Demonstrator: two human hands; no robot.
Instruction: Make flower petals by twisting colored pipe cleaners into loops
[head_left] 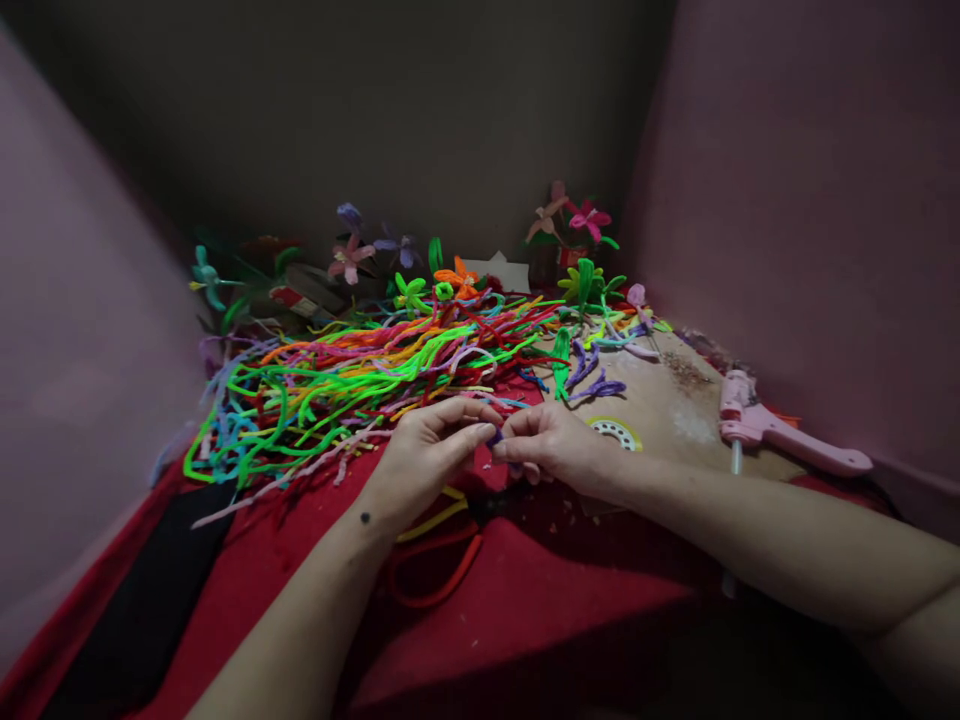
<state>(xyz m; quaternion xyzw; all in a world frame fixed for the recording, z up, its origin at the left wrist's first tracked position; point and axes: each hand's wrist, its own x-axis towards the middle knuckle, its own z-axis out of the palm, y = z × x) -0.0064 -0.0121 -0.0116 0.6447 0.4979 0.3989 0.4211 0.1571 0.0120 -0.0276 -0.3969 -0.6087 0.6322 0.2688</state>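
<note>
My left hand (435,440) and my right hand (551,445) meet over the front middle of the table. Both pinch a small purple piece of pipe cleaner (495,438) between thumb and fingertips; most of it is hidden by the fingers. Just below the hands lie what look like scissors, with a yellow loop (439,515) and a red loop (442,585) for handles. Beyond my right hand, several purple looped pipe-cleaner pieces (598,387) rest beside a green one (561,365). A tape roll (616,433) sits partly behind my right wrist.
A big heap of coloured pipe cleaners (360,365) spreads across the left and middle. Finished pipe-cleaner flowers (459,278) stand along the back. On the right, a pink glue gun (787,430) lies by the brown board (675,420). A red cloth (540,580) covers the table.
</note>
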